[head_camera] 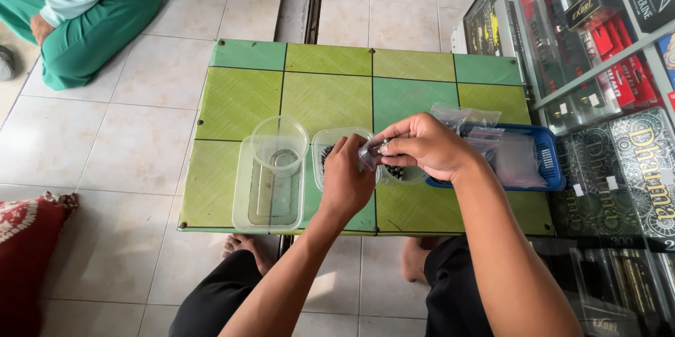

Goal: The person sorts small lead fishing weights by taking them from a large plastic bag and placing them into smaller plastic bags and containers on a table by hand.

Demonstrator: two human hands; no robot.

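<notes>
Item: small clear plastic bag [368, 155], pinched at its upper edge between the thumb and fingers of my right hand [425, 146] and met from below by the fingertips of my left hand [346, 181]. Both hands are closed on it, held just above the middle of the low table [330, 91], whose top is a grid of green squares.

Item: clear plastic tub [330, 141], directly under my hands, holding small dark round pieces [394, 170]; my hands hide most of it. Whether any pieces are already inside the bag I cannot tell.

Item: clear plastic cup [280, 146], upright, standing inside a shallow clear rectangular tray [247, 203] at the left of the tub, near my left hand.

Item: blue slotted basket [548, 158] at my right, at the table's right edge, holding more small clear bags [517, 161]; a few stick up behind my right hand.

Item: glass display case [605, 70] beside the table on the right, filled with boxed goods.

Item: another person's leg and sleeve in green cloth [84, 28], seated on the tiled floor [133, 147], upper left, well apart from the table.

Item: red patterned cushion [24, 253], lower left on the floor.
</notes>
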